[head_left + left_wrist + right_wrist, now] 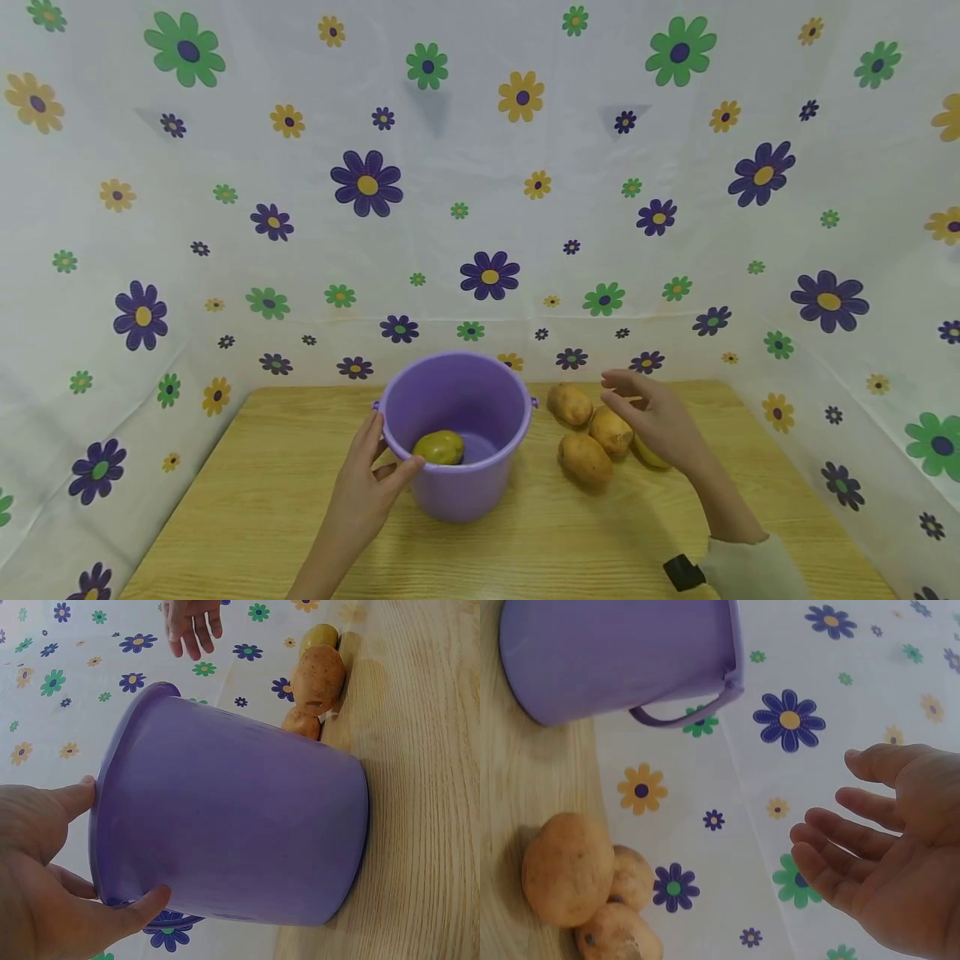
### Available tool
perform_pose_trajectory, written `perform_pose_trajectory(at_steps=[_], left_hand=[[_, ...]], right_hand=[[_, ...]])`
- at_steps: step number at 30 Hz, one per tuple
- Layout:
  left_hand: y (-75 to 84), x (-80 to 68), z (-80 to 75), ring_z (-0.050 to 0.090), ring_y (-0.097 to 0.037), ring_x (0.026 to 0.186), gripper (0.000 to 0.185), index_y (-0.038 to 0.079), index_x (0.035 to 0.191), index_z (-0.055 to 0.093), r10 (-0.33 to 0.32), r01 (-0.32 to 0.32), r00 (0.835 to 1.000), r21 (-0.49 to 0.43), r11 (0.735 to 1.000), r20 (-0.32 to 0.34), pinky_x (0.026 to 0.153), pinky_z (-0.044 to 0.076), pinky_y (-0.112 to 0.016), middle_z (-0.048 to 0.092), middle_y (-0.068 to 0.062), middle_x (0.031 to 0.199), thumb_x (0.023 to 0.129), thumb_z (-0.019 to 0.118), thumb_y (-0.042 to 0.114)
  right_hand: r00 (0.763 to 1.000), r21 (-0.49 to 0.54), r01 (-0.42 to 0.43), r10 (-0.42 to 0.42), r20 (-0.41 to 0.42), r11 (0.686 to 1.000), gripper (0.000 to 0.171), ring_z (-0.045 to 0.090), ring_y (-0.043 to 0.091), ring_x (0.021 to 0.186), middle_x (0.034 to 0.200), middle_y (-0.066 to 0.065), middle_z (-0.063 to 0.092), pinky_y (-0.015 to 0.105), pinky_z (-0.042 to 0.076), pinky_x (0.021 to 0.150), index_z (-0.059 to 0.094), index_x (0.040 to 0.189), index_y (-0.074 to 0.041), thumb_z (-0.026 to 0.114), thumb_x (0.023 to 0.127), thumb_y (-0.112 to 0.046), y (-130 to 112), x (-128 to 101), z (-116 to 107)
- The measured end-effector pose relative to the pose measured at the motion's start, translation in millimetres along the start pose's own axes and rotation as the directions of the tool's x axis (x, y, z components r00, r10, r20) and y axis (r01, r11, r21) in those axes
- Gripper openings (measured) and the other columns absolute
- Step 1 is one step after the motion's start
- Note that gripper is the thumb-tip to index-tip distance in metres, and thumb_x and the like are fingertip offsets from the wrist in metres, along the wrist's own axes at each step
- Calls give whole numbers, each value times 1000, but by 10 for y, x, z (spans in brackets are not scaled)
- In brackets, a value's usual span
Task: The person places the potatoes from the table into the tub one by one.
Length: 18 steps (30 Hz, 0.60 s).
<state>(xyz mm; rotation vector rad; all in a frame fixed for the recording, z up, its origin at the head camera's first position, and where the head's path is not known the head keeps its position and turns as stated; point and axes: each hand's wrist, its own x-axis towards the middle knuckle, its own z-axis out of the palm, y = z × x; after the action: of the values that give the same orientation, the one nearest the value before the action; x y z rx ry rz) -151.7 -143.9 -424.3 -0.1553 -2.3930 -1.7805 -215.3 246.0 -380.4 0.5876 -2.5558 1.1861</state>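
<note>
A purple bucket (461, 492) stands upright on the table. My left hand (363, 492) holds its rim at the near left, with thumb and fingers spread along the edge; the left wrist view shows the fingertips against the outer wall. Inside the bucket lies a smooth green-yellow fruit (439, 448), perhaps a mango. My right hand (660, 421) hovers above several items to the right, fingers loosely bent and the palm bare in the right wrist view. Beneath and beside it are three potatoes (585, 459) and a yellow-green fruit (651, 454), partly hidden by that hand.
The wooden table (262, 483) reaches to a white flowered cloth (442, 233) hanging behind and at both sides. The bucket's purple handle (682, 718) hangs down on its outside. A dark band or strap (683, 573) shows near the right sleeve (753, 567).
</note>
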Motion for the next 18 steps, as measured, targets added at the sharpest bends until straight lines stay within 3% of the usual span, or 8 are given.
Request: perform_pose_trajectory(at_steps=[11, 18], left_hand=[[26, -23, -1, 41, -43, 144, 93, 0, 163, 20, 12, -12, 1000, 4, 1000, -5, 105, 55, -38, 13, -19, 170, 94, 79, 22], [1, -2, 2, 40, -42, 144, 94, 1, 164, 20, 0, 0, 1000, 11, 1000, -7, 105, 55, -39, 13, -16, 171, 94, 79, 21]], right_hand=[[999, -79, -38, 36, -33, 996, 36, 66, 32, 111, 126, 18, 69, 16, 54, 88, 62, 136, 1, 60, 107, -19, 203, -157, -208], [997, -81, -70, 68, -35, 994, 37, 65, 30, 110, 126, 20, 68, 16, 54, 87, 62, 136, 2, 61, 107, -21, 233, -213, -246]])
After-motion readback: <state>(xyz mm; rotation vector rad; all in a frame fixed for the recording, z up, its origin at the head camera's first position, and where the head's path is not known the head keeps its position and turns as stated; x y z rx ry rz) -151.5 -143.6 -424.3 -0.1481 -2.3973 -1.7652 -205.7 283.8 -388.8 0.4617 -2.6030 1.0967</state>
